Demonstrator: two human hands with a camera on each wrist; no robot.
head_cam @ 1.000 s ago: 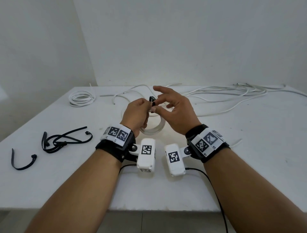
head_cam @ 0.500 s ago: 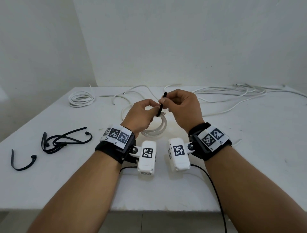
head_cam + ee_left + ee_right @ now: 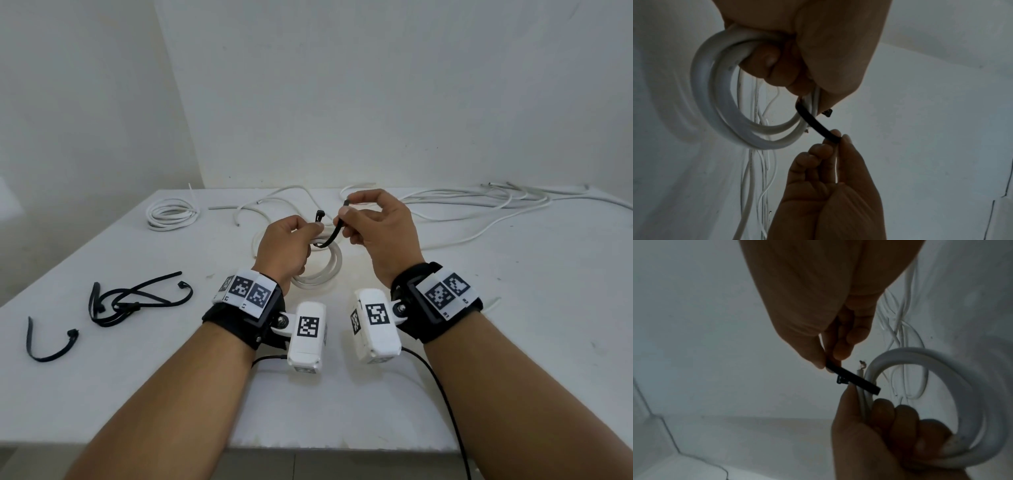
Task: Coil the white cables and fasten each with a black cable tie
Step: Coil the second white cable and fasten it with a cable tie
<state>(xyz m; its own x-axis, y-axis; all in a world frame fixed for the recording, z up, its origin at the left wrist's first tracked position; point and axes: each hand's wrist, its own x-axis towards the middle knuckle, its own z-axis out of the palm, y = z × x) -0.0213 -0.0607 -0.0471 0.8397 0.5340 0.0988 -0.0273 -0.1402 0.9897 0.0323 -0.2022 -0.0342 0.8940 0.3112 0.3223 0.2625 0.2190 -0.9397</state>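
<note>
My left hand (image 3: 286, 245) grips one white coil (image 3: 323, 270); my right hand (image 3: 378, 228) pinches one black tie (image 3: 334, 234) looped around it. Left of my grip lie one finished coil (image 3: 171, 214) and several spare ties (image 3: 133, 299).

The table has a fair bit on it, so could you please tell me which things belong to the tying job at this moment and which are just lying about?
In use:
- white cable coil, gripped by the left hand
- black cable tie, tail pinched by the right hand

Lying about:
- tied coil at far left
- loose white cables
- spare black ties
- single tie
</note>
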